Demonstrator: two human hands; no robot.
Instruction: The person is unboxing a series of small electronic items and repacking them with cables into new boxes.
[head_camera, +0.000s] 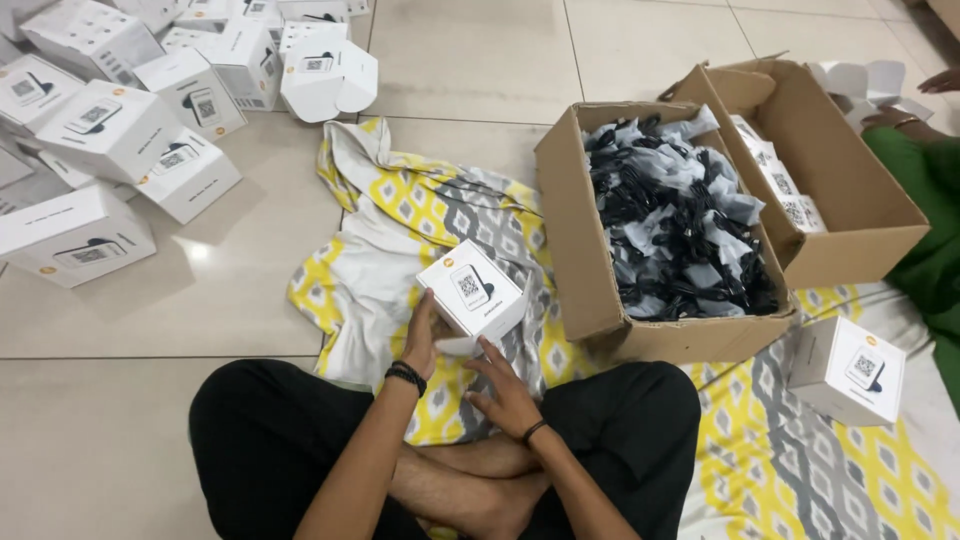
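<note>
Seemingly midway through boxing: many closed white boxes (110, 130) lie piled on the tile floor (470, 60) at upper left; a cardboard carton (585, 250) of bagged black cables (680, 220) sits nearly full. Left hand (422, 335) curls around the side of a small white box (470, 293) over the patterned cloth (400, 220); right hand (505, 395), fingers loosely spread, touches its open bottom flap (458, 346).

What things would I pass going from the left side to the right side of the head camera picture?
Pile of white boxes → white box in the person's hands → cardboard box of bagged black cables → second cardboard box → another person's green sleeve.
</note>
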